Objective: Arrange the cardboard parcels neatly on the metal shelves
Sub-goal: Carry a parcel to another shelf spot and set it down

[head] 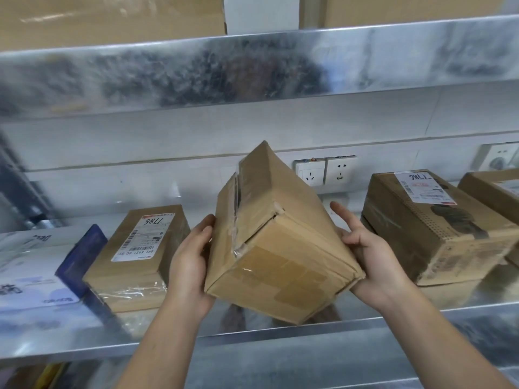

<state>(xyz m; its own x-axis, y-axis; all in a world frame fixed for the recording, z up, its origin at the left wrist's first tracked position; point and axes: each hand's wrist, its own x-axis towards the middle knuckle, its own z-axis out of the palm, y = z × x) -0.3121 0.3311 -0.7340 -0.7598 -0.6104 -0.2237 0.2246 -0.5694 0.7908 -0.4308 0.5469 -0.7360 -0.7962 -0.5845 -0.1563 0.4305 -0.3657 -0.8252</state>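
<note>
**Squarely between two hands: one tilted parcel over the middle shelf**

Two metal shelves cross the frame. The upper shelf (252, 66) runs along the top and the middle shelf (280, 335) along the bottom. Two large cartons (112, 18) stand on the upper one, at the upper left and upper right, each cut off by the frame edge.

At the far left of the middle shelf lies one white and blue package (28, 276). Just beside it, to its right, one labelled parcel (134, 259) lies flat, its white label reading "7786" in handwriting.

Next comes the left hand (191, 265), its palm flat against the left side of the tilted parcel (280, 248). The thumb lies on the near upper edge, and the fingers go round the far side, out of view. This parcel sits at the centre of the frame, tipped with one corner up and its taped end towards the camera. Its lowest corner is above the front of the middle shelf; whether it touches the metal cannot be told. The right hand (373, 262) grasps the parcel's right side, with the thumb bent onto the face and the fingers reaching along and under it.

Behind the parcel, two wall sockets (311, 172) sit side by side, and a third socket (500, 160) shows at the far right.

To the right of the hands, the right parcel (438, 228) lies flat on the shelf with a white label on top. One more, the edge parcel (494, 186), sits just beside it and is cut off by the frame. That makes four cardboard parcels at this level: three resting and one held.
</note>
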